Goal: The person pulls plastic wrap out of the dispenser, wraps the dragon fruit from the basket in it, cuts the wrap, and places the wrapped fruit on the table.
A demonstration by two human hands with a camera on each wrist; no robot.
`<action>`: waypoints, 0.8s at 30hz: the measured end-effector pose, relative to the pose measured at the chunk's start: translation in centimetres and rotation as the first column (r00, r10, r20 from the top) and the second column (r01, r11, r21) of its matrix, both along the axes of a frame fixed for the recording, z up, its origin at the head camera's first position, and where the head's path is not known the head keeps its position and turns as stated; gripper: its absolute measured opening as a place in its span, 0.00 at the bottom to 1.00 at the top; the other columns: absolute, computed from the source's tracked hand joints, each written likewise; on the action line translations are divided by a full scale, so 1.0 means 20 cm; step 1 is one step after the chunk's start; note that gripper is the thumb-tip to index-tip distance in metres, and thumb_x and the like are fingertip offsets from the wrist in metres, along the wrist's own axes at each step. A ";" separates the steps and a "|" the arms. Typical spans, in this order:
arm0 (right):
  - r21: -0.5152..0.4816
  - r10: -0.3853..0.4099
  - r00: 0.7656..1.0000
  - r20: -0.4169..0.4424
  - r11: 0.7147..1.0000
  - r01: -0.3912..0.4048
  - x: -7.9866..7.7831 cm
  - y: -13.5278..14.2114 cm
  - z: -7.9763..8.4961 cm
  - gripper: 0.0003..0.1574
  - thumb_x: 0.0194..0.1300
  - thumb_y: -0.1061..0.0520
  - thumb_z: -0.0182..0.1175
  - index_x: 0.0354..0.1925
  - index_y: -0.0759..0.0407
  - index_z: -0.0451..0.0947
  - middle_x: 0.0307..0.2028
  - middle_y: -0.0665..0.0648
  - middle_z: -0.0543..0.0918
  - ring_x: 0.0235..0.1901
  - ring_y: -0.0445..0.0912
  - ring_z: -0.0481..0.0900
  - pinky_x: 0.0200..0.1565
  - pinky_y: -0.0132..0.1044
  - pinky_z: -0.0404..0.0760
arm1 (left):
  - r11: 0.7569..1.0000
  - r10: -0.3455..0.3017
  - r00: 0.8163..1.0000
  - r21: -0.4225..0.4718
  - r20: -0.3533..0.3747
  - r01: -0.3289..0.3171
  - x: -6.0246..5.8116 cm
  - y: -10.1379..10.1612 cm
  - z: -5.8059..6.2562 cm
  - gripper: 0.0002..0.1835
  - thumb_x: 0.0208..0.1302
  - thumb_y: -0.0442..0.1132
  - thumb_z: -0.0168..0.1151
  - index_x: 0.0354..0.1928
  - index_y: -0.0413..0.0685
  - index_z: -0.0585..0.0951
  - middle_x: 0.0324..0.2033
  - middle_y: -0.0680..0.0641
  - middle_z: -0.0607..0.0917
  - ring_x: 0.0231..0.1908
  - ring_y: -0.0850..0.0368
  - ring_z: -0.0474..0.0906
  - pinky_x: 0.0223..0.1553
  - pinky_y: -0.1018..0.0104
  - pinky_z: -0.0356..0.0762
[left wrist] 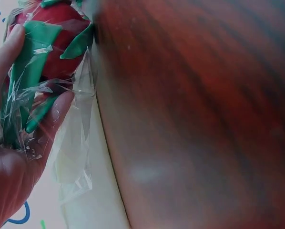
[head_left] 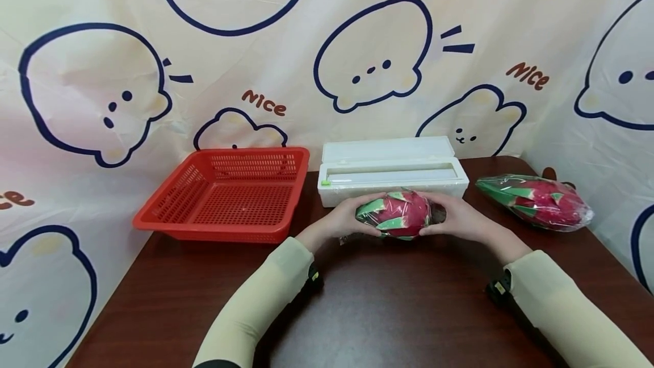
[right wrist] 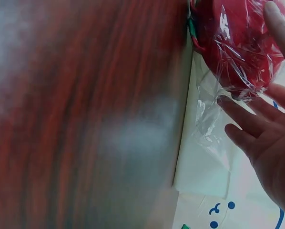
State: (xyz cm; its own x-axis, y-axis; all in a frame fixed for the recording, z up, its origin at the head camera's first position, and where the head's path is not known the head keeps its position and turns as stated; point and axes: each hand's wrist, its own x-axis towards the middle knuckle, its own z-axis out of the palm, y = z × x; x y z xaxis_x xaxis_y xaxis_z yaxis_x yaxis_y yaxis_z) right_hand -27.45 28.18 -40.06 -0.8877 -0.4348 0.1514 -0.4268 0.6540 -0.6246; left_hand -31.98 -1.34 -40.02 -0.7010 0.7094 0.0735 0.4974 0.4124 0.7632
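Both hands hold a dragon fruit (head_left: 403, 213) between them, just in front of the white box. Its skin is red with green leaf-like scales, and clear plastic film covers it. My left hand (head_left: 342, 220) grips the green-scaled end; in the left wrist view, film (left wrist: 78, 176) hangs loose past the fingertips. Around the opposite, redder end is my right hand (head_left: 457, 217). From the right wrist, its thumb lies on the fruit and the other fingers touch its underside, where more loose film (right wrist: 211, 124) trails. Whether the fruit touches the table cannot be told.
Behind the hands stands a white box (head_left: 327, 195), lid raised, with a whitish roll (head_left: 393, 176) inside. A red perforated basket (head_left: 225, 233) sits to the left on the brown table (head_left: 398, 311). Another film-wrapped dragon fruit (head_left: 549, 203) lies at the right. A patterned cloth hangs behind.
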 end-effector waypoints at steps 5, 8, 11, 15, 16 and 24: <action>-0.001 -0.022 0.999 0.041 1.000 0.022 0.00 0.00 0.00 0.57 0.46 0.40 0.77 0.68 0.57 0.64 0.60 0.62 0.75 0.58 0.57 0.72 0.57 0.59 0.70 | 0.999 0.000 1.000 -0.037 0.005 0.000 0.01 0.00 0.00 0.48 0.51 0.45 0.77 0.73 0.65 0.62 0.62 0.48 0.72 0.55 0.56 0.68 0.55 0.63 0.69; 0.003 -0.034 0.997 0.068 0.999 0.034 -0.01 -0.01 0.02 0.58 0.46 0.39 0.77 0.68 0.56 0.63 0.60 0.62 0.74 0.59 0.58 0.71 0.56 0.60 0.70 | 0.998 -0.015 0.999 -0.056 0.029 0.017 0.00 -0.01 0.00 0.48 0.54 0.47 0.75 0.74 0.68 0.58 0.64 0.49 0.68 0.58 0.55 0.66 0.57 0.61 0.67; -0.004 -0.034 0.996 0.083 0.999 0.034 -0.02 -0.01 0.03 0.58 0.47 0.39 0.76 0.69 0.54 0.62 0.61 0.62 0.72 0.60 0.59 0.69 0.56 0.61 0.70 | 0.997 -0.032 0.997 -0.062 0.072 0.036 0.00 -0.01 -0.01 0.49 0.57 0.48 0.72 0.74 0.73 0.53 0.65 0.49 0.65 0.60 0.55 0.64 0.58 0.59 0.66; -0.039 -0.002 0.995 0.100 0.999 0.006 -0.02 -0.01 0.03 0.58 0.49 0.41 0.75 0.71 0.52 0.59 0.64 0.62 0.69 0.62 0.59 0.66 0.57 0.61 0.68 | 0.996 -0.041 0.993 -0.075 0.111 0.049 0.00 -0.02 0.00 0.50 0.58 0.49 0.71 0.74 0.76 0.49 0.66 0.48 0.63 0.60 0.53 0.63 0.59 0.57 0.65; -0.048 0.009 0.995 0.102 0.999 -0.004 -0.01 -0.01 0.02 0.57 0.50 0.42 0.75 0.72 0.52 0.58 0.65 0.62 0.69 0.63 0.60 0.65 0.58 0.61 0.68 | 0.995 -0.040 0.993 -0.082 0.110 0.049 0.00 -0.02 0.00 0.50 0.57 0.50 0.72 0.74 0.76 0.49 0.65 0.48 0.64 0.60 0.53 0.64 0.59 0.57 0.66; -0.038 0.022 0.996 0.090 0.999 -0.019 0.02 0.00 0.03 0.63 0.49 0.46 0.76 0.74 0.54 0.52 0.68 0.65 0.62 0.65 0.63 0.60 0.58 0.67 0.63 | 0.985 -0.032 0.999 -0.169 -0.022 0.028 0.02 -0.03 0.03 0.53 0.52 0.53 0.75 0.75 0.67 0.52 0.64 0.48 0.68 0.59 0.54 0.66 0.58 0.58 0.68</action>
State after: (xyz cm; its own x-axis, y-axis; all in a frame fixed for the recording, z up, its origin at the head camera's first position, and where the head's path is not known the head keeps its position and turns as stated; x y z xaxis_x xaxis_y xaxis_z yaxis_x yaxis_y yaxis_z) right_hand -26.95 28.09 -39.56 -0.8896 -0.4484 0.0872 -0.3805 0.6217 -0.6847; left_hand -31.62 -1.87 -39.43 -0.6785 0.7338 -0.0323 0.5290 0.5187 0.6716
